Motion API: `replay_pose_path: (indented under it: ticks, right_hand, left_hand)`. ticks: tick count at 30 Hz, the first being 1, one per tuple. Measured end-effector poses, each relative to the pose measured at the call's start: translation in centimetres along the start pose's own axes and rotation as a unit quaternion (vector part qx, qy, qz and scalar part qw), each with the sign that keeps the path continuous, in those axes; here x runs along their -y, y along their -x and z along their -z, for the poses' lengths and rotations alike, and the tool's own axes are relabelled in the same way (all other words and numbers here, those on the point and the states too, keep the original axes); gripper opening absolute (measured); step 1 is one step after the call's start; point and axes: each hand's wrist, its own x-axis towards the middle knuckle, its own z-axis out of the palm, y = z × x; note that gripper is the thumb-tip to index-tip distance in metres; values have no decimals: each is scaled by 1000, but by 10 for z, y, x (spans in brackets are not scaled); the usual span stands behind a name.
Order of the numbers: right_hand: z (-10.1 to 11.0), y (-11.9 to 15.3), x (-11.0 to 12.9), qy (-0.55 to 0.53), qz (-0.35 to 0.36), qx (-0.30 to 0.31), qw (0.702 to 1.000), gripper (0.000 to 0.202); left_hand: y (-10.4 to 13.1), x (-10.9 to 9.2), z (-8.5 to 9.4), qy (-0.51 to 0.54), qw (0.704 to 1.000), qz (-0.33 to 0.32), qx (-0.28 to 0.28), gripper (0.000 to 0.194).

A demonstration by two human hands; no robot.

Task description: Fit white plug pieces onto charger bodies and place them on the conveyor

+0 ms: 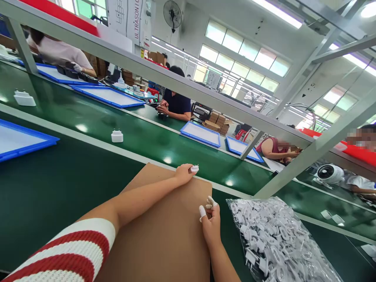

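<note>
Over the near edge of the green conveyor belt (164, 147), my left hand (183, 175) is closed on a small white plug adapter (194, 169) with its pins pointing up. My right hand (212, 223) is held above the right edge of a brown cardboard sheet (158, 231). White finger cots cover its thumb and some fingertips. The thumb and fingers are apart and partly curled, with nothing visible between them. To the right of that hand lies a clear plastic bag (273, 235) full of small white plastic parts.
Further white adapters stand on the belt, one at centre left (117, 136) and one at far left (25, 98). A blue-rimmed tray (29, 143) lies at the left. A grey metal frame post (317, 147) slants down at the right. Several people work across the belt.
</note>
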Motion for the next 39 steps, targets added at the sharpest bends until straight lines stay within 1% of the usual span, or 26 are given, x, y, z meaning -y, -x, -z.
replay_pose_path:
  ticks: [3, 6, 7, 9, 11, 12, 13, 14, 15, 16, 17, 19, 21, 23, 26, 28, 31, 33, 36, 39]
  right_hand:
    - [0, 0, -2, -7, 1, 14, 1000, 54]
    - [0, 0, -1, -26, -3, 14, 1000, 51]
    - [0, 0, 0, -30, -1, 11, 999, 51]
    - [0, 0, 3, -36, 2, 4, 999, 50]
    - [1, 0, 6, -43, 0, 6, 999, 49]
    - [1, 0, 7, -47, -5, 9, 999, 49]
    - [2, 0, 9, -53, -12, 11, 998, 48]
    - [3, 1, 11, -56, -18, 13, 998, 47]
    - [4, 2, 13, -57, -21, 15, 998, 45]
    - [5, 3, 14, -55, -19, 16, 998, 42]
    - [5, 4, 16, -52, -16, 17, 998, 40]
    - [4, 8, 19, -57, -18, 29, 998, 41]
    - [3, 11, 21, -89, -42, 54, 994, 47]
    - [1, 14, 23, -134, -72, 88, 985, 58]
    - [1, 17, 28, -186, -104, 124, 969, 69]
    - [2, 17, 31, -214, -121, 134, 960, 71]
    - [4, 16, 34, -224, -140, 132, 956, 71]
    - [5, 17, 34, -224, -151, 134, 953, 67]
    - [5, 18, 37, -257, -166, 150, 940, 58]
    - [7, 18, 46, -294, -179, 175, 922, 55]
  left_hand:
    - [-28, 7, 7, -41, 998, 43, -35, 31]
    - [-40, 11, 13, -64, 993, 85, -46, 29]
    - [-40, 10, 15, -71, 991, 99, -52, 32]
    - [-36, 7, 16, -86, 986, 120, -82, 46]
    - [-22, 2, 14, -103, 980, 121, -123, 62]
    - [-11, 0, 11, -101, 980, 99, -137, 65]
    - [4, -2, 8, -86, 985, 59, -137, 62]
    - [20, -4, 4, -59, 990, 2, -125, 56]
    - [38, -5, 0, -14, 993, -66, -97, 48]
    - [57, -6, -4, 36, 989, -131, -54, 42]
    - [75, -7, -7, 82, 980, -178, -21, 39]
    - [104, -9, -13, 150, 961, -232, 24, 36]
    - [122, -10, -15, 184, 947, -257, 53, 36]
    - [127, -11, -16, 196, 940, -271, 69, 40]
    - [123, -12, -15, 208, 937, -270, 75, 50]
    - [120, -13, -15, 213, 933, -280, 79, 44]
    - [119, -16, -13, 216, 909, -344, 94, 27]
    - [119, -17, -11, 211, 894, -378, 118, 22]
    - [120, -17, -11, 191, 891, -387, 141, 22]
    - [122, -16, -12, 182, 890, -397, 129, 21]
